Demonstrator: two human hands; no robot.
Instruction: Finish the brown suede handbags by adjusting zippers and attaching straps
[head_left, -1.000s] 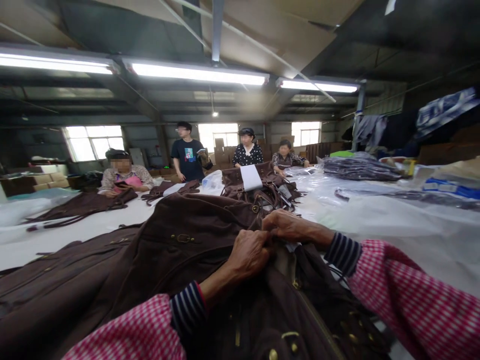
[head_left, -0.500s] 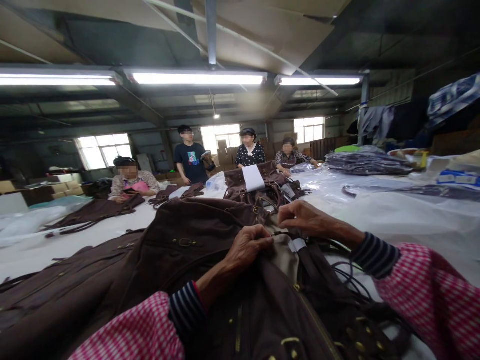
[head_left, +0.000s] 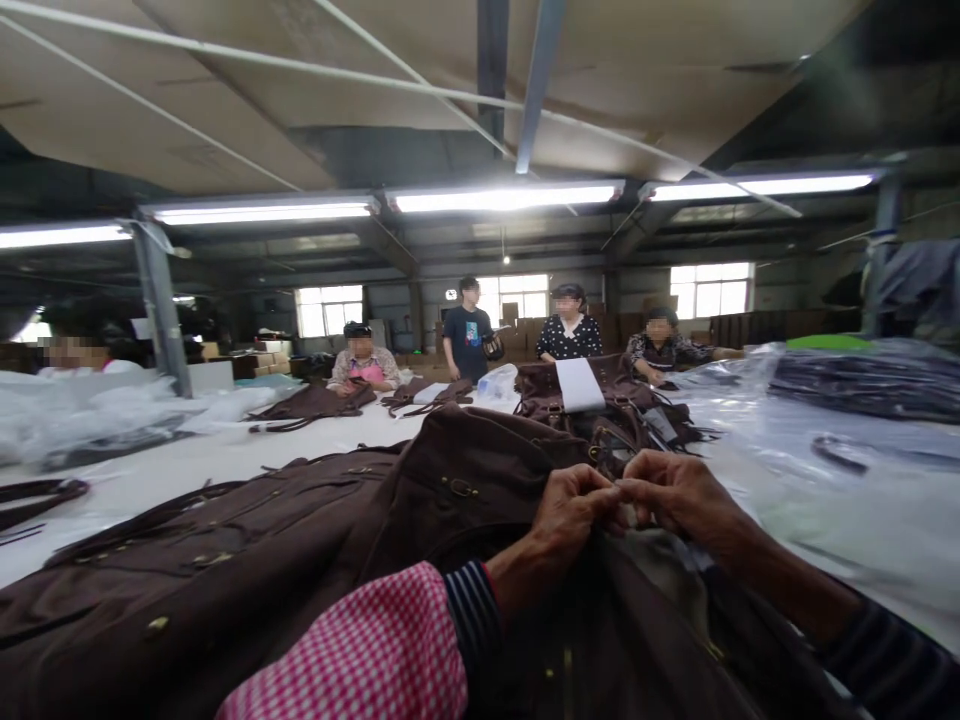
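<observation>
A dark brown fabric bag (head_left: 615, 630) with brass-coloured hardware lies in front of me, its grey-beige lining (head_left: 667, 560) showing at the opening. Fingers pinched, my left hand (head_left: 570, 515) grips the bag's edge beside the lining. My right hand (head_left: 682, 495) is closed in a pinch right against the left fingertips; what is between its fingers is too small to make out. Left of the hands, another brown bag (head_left: 480, 455) with a small buckle is heaped over more brown bags (head_left: 225, 560).
Beyond my hands stands a brown bag with a white paper band (head_left: 579, 385). Clear plastic sheeting (head_left: 750, 400) and a stack of wrapped dark goods (head_left: 870, 385) lie to the right. Several co-workers are around the white table (head_left: 315, 440), one standing person (head_left: 466, 335) among them.
My view has swung left and tilted up. The right hand, earlier raised a little apart from the left, has come down to meet the left fingertips at the bag's edge.
</observation>
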